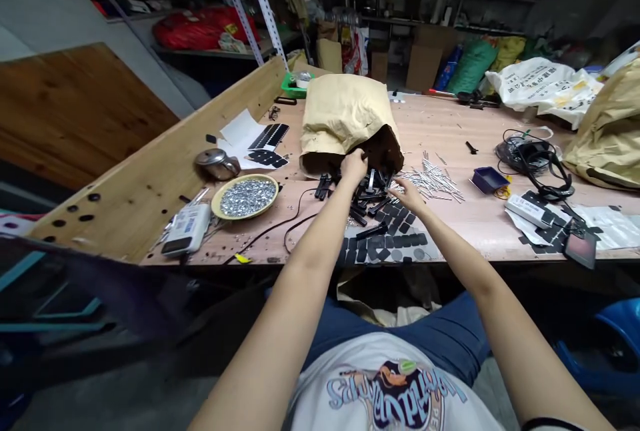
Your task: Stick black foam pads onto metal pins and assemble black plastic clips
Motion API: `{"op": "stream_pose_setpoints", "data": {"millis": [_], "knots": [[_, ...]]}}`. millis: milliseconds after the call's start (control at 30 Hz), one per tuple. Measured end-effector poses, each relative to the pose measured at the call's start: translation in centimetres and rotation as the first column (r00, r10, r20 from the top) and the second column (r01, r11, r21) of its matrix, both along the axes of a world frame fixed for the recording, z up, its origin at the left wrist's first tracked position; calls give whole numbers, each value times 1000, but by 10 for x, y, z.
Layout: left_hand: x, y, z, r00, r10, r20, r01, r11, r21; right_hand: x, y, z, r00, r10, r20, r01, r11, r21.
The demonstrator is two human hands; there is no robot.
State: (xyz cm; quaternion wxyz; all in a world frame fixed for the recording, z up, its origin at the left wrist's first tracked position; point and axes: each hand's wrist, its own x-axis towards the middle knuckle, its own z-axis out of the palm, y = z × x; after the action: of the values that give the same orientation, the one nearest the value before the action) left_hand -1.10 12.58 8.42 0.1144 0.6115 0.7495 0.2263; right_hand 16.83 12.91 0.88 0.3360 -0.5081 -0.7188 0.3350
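My left hand (354, 166) is closed at the mouth of a brown paper bag (345, 104) lying on its side. A dark part shows at its fingertips, too small to name. My right hand (409, 195) reaches in from the right with thumb and fingers slightly apart. Its fingertips are beside a heap of black plastic parts (361, 208), which spreads out below the bag's opening. Thin metal rods (433, 181) lie loose just beyond my right hand. Rows of black pads (400, 242) stick to a sheet at the table's front edge.
On the left are a yellowish bowl of small metal pieces (249, 198), a metal container (217, 163) and a white device (187, 230). A dark blue tray (489, 179), a black headset-like strap (547, 174) and another paper bag (610, 131) are at right. A wooden board (165, 151) borders the left side.
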Motion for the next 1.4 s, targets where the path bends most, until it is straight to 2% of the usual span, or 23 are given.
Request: {"op": "stream_pose_setpoints", "data": {"millis": [67, 100, 167, 200, 267, 333, 400, 467, 600, 667, 767, 867, 1000, 1100, 1200, 1267, 1300, 1367, 1400], "knots": [[28, -17, -1, 992, -126, 25, 124, 988, 93, 6, -19, 4, 964, -100, -247, 44, 975, -220], [42, -29, -5, 974, -224, 8, 222, 967, 126, 9, -28, 6, 919, -171, -356, 38, 936, -351], [65, -56, -19, 904, -421, -79, 428, 882, 200, 16, -48, 8, 809, -303, -503, -42, 824, -565], [73, -70, -29, 855, -503, -129, 519, 824, 226, 19, -57, 8, 765, -346, -542, -93, 774, -626], [79, -93, -51, 768, -600, -221, 640, 724, 257, 24, -74, 6, 722, -399, -565, -157, 701, -696], [77, -107, -71, 710, -643, -289, 704, 659, 265, 25, -87, 2, 709, -430, -559, -153, 680, -717], [70, -114, -86, 675, -649, -350, 736, 625, 261, 24, -97, 0, 699, -451, -555, -129, 684, -718], [62, -117, -94, 688, -607, -398, 721, 634, 280, 22, -105, 1, 685, -466, -560, -112, 692, -713], [51, -124, -100, 732, -495, -469, 650, 714, 261, 18, -119, 5, 681, -469, -562, -77, 717, -692], [50, -128, -103, 720, -480, -500, 641, 737, 214, 16, -126, 5, 751, -414, -515, -41, 748, -662], [53, -134, -107, 721, -477, -502, 629, 755, 187, 10, -136, 3, 894, -290, -340, 70, 842, -535], [54, -136, -110, 740, -474, -477, 618, 759, 205, 7, -146, 3, 969, -209, -129, 156, 930, -332], [49, -133, -106, 731, -519, -443, 645, 737, 201, 3, -156, 8, 986, -157, 60, 164, 977, -138], [42, -128, -100, 719, -530, -449, 656, 731, 187, -4, -159, 10, 987, -135, 92, 143, 986, -87], [36, -126, -96, 737, -518, -434, 649, 721, 241, -12, -158, 7, 992, -129, 6, 129, 990, -51], [30, -129, -96, 790, -502, -352, 606, 724, 328, -16, -156, 2, 986, -141, -84, 137, 989, -51], [27, -131, -98, 840, -471, -269, 542, 749, 381, -17, -155, 0, 978, -162, -131, 156, 986, -56], [21, -138, -104, 935, -354, 22, 309, 843, 442, -17, -155, -7, 943, -245, -224, 233, 969, -78], [19, -141, -107, 932, -283, 227, 171, 894, 413, -18, -156, -10, 920, -283, -270, 267, 959, -94]]}}
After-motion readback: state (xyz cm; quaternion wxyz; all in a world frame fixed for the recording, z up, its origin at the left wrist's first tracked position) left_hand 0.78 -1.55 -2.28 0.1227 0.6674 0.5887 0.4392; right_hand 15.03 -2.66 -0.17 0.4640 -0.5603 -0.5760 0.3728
